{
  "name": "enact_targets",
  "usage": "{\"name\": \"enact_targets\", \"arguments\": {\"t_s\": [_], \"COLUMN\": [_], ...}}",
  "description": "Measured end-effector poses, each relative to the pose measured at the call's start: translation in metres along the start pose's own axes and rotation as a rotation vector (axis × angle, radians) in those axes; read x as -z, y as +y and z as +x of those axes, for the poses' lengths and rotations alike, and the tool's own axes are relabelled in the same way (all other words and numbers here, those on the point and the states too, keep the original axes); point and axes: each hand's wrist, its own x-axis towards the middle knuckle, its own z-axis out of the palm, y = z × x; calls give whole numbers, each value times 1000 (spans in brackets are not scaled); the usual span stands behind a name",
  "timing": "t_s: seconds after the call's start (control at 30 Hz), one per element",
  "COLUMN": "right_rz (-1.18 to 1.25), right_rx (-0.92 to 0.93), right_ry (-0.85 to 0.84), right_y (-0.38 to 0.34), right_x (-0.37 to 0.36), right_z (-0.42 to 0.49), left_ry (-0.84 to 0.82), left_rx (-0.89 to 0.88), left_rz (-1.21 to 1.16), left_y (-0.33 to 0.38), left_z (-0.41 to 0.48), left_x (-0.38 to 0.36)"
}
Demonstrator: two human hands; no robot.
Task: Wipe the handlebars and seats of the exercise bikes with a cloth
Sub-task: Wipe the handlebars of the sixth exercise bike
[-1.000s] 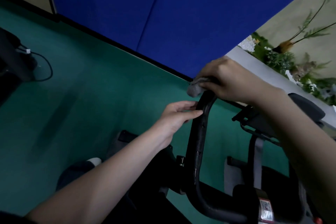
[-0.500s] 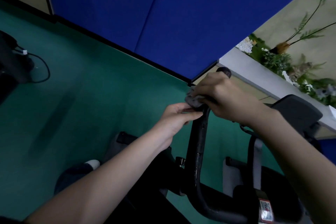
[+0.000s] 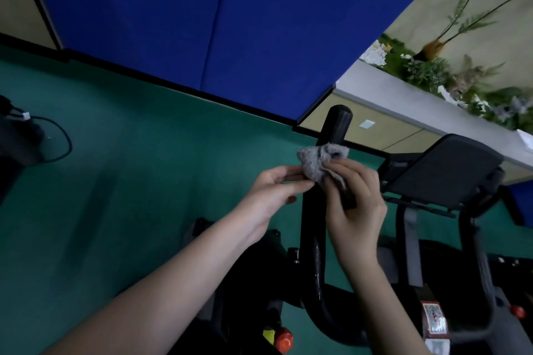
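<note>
A black handlebar (image 3: 336, 124) of an exercise bike rises in the middle of the view, its rounded end bare at the top. A crumpled grey cloth (image 3: 320, 158) is wrapped against the bar below that end. My right hand (image 3: 356, 199) grips the cloth and the bar together from the right. My left hand (image 3: 274, 190) pinches the cloth's left edge with thumb and fingers, just beside the bar. The lower bar (image 3: 315, 262) curves down to the right under my right forearm.
The bike's dark console (image 3: 441, 170) tilts at the right, its frame and red knobs (image 3: 284, 339) below. Green floor lies left, with a black device and cable (image 3: 54, 138). A blue padded wall (image 3: 230, 23) and a ledge with plants (image 3: 432, 69) stand behind.
My right hand has slid the cloth down the handlebar from its tip, baring the rounded end. My left hand has moved from the bar onto the cloth's edge.
</note>
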Motion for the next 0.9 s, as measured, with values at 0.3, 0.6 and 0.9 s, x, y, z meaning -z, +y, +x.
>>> {"name": "enact_targets", "arguments": {"t_s": [0.3, 0.6, 0.9], "right_rz": [264, 856, 931], "right_rx": [-281, -899, -859], "right_ry": [344, 52, -117], "right_y": [-20, 7, 15], "right_x": [4, -28, -26], "right_z": [60, 96, 61], "left_ry": [-11, 11, 9], "left_rx": [11, 22, 50], "left_rz": [71, 124, 118], "left_y": [3, 9, 9], "left_z": [1, 1, 8], "left_x": [3, 3, 5]}}
